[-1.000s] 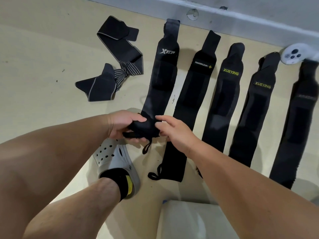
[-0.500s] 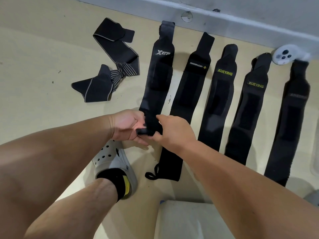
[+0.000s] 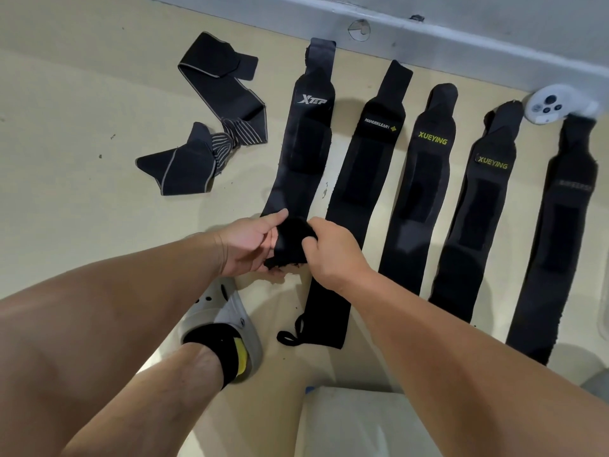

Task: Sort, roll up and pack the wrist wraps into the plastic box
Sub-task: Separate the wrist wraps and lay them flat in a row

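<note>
bare floor (image 3: 82, 133) left, wraps (image 3: 425, 179) crowding right, wall (image 3: 461, 28) behind

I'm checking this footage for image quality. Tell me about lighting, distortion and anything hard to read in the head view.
Head view: soft, even light, with faint shadows beside each wrap on the floor; wide-angle bending curves the wall base and stretches the forearms; the XTEP wrap reads clearly, while the rightmost wrap has a label too dim to read; the roll between the left hand and right hand is featureless black.

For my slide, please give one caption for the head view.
Both hands roll the XTEP wrap; four more wraps lie flat.
</note>
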